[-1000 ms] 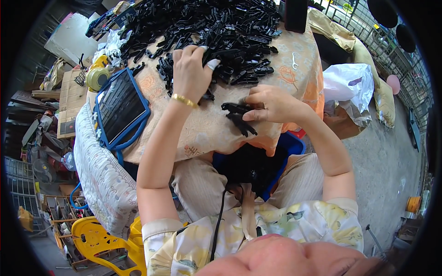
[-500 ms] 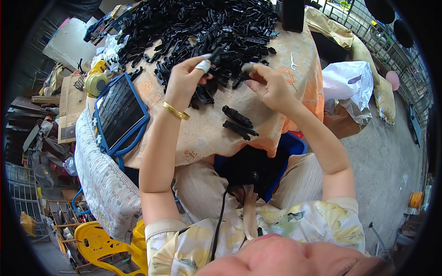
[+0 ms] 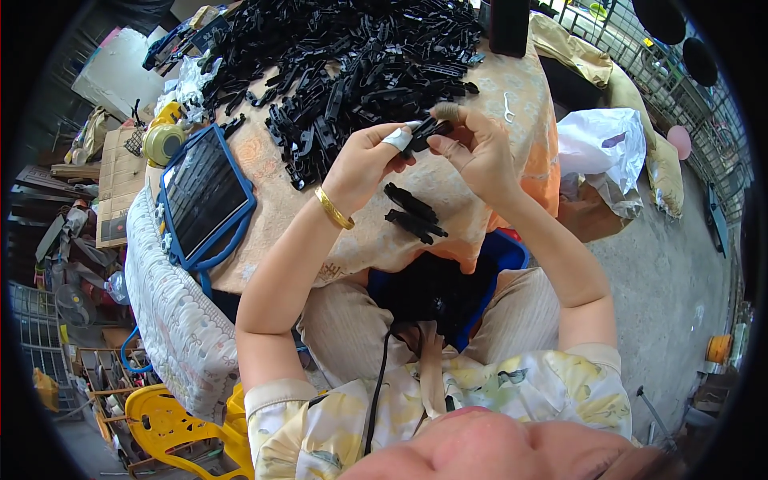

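Both hands meet over the near part of the cloth-covered table. My left hand [image 3: 366, 164], with white tape round a finger, is closed on a small black plastic part [image 3: 425, 138]. The fingers of my right hand [image 3: 486, 158] pinch the other side of it, one fingertip wrapped in a greyish covering. Its exact shape is partly hidden by the fingers. Just beyond lies a large heap of similar black plastic parts [image 3: 360, 68]. Nearer to me, a few black pieces [image 3: 412, 213] lie side by side, apart from the heap.
A blue-framed tablet [image 3: 206, 196] leans at the table's left edge, near a yellow-green round object [image 3: 164, 144]. A white hook-like piece [image 3: 508, 107] rests on the tablecloth [image 3: 296, 248]. Below the edge, a blue bin [image 3: 512, 252] sits between my knees. White plastic bag [image 3: 602, 140] stands right.
My left hand has moved right and slightly nearer, bringing its black part to my right hand. The right fingers, earlier at the heap's edge, now meet the left on that part.
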Motion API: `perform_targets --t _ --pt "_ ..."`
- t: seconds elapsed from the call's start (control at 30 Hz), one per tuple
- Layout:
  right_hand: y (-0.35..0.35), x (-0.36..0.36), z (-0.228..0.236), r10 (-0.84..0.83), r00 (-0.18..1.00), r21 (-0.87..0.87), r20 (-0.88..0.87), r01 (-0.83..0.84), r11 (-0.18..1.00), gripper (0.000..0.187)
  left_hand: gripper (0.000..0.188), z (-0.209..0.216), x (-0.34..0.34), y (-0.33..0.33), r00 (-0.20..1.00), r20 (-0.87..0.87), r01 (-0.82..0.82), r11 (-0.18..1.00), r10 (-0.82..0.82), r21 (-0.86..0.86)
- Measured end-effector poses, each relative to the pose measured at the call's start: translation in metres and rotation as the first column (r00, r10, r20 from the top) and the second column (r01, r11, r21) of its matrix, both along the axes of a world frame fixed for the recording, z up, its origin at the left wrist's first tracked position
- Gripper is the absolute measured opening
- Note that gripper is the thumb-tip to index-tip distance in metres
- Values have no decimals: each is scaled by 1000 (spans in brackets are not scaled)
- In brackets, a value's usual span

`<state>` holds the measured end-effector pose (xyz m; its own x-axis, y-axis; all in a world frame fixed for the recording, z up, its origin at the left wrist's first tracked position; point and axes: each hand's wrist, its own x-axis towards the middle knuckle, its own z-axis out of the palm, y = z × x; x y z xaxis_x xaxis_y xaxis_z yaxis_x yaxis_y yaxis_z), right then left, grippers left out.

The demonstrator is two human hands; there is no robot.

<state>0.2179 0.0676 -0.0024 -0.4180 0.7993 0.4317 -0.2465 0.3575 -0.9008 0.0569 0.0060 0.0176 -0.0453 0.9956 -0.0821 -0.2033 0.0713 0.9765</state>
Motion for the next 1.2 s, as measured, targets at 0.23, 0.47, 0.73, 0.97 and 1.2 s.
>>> perform_targets --t 0.23,0.47,0.73,0.97,1.2 --pt "6 6 -2 -225 964 539 138 118 834 24 31 1 2 1 902 -431 70 983 10 169" --pt "12 10 3 -244 952 733 186 31 679 27 34 -8 -7 4 917 -398 90 970 8 227" --pt "16 21 7 -19 892 483 452 -227 846 41 30 5 1 -7 444 -843 164 898 303 409" --pt "13 24 7 -162 915 672 368 -142 727 30 30 5 3 -8 404 -806 200 819 432 539" --pt "12 25 5 -154 908 610 390 -130 782 15 27 2 -3 -2 570 -786 201 888 237 413"
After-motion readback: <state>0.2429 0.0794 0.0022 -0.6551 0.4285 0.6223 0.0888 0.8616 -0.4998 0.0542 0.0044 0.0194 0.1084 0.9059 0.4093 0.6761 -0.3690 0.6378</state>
